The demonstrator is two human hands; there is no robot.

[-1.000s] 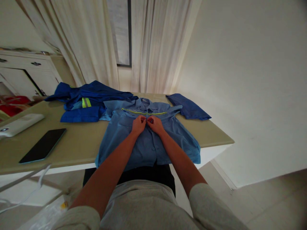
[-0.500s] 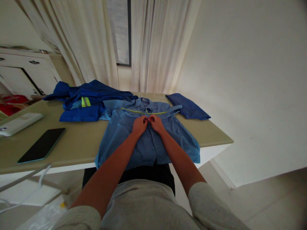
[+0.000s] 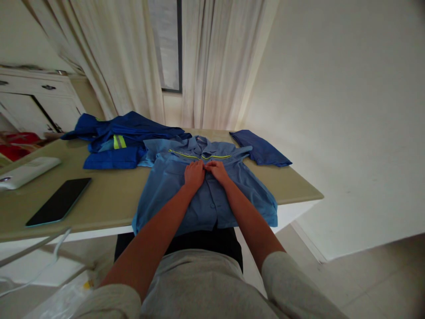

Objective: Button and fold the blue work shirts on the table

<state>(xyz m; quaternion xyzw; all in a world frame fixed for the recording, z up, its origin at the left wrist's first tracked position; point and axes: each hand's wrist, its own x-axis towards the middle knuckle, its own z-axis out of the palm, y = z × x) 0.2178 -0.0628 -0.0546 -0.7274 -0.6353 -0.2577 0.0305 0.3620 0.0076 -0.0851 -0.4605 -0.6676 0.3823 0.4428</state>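
A light blue work shirt (image 3: 166, 186) with a thin yellow chest stripe lies front up on the beige table (image 3: 109, 199), its hem hanging over the near edge. My left hand (image 3: 193, 173) and my right hand (image 3: 215, 169) meet at the shirt's button placket just below the stripe. Both hands have their fingers curled and pinched on the placket fabric, fingertips touching each other. Whatever small part they grip is hidden under the fingers.
A dark blue jacket (image 3: 116, 137) with a reflective yellow band lies at the back left. A folded dark blue cloth (image 3: 260, 148) sits at the back right. A black phone (image 3: 59, 201) and a white flat device (image 3: 25, 173) lie at the left. Curtains and a white cabinet (image 3: 33, 97) stand behind.
Both hands have shifted slightly farther up the placket toward the yellow stripe and pressed lower onto the shirt. The shirt and other items have not moved.
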